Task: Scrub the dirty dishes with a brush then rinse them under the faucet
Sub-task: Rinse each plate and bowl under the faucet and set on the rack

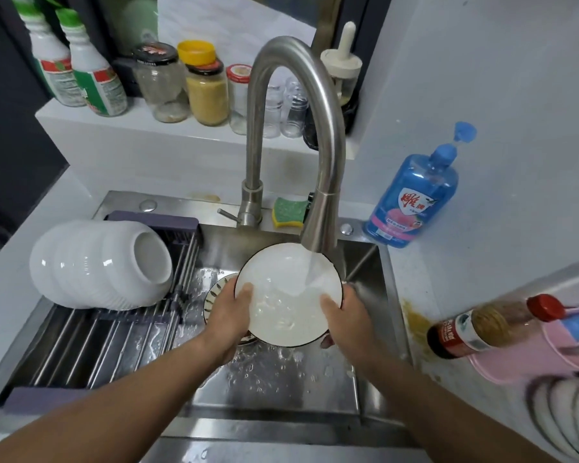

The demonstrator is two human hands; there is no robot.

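Well, the steel sink takes up most of the worktop, its floor wet and beaded with drops. A slatted drying rack lies across the sink's left half, and a stack of white bowls rests on its side on the rack's far end, mouths turned to the right. The tall curved faucet rises from the back ledge and arches forward, with water running from its head.

A blue soap bottle stands at the sink's back right corner, close to the wall. The white bowl, dark along its rim, is held over the basin right under the faucet, and the stream lands inside it toward the right, pooling foamy water. A patterned dish peeks out beneath it on the left.

Both hands have the bowl. The left grip clasps the left rim, thumb laid inside, fingers hidden beneath. The right grip clasps the right rim likewise, thumb inside, fingers curled under.

A green and yellow sponge sits on the ledge beside the faucet base.
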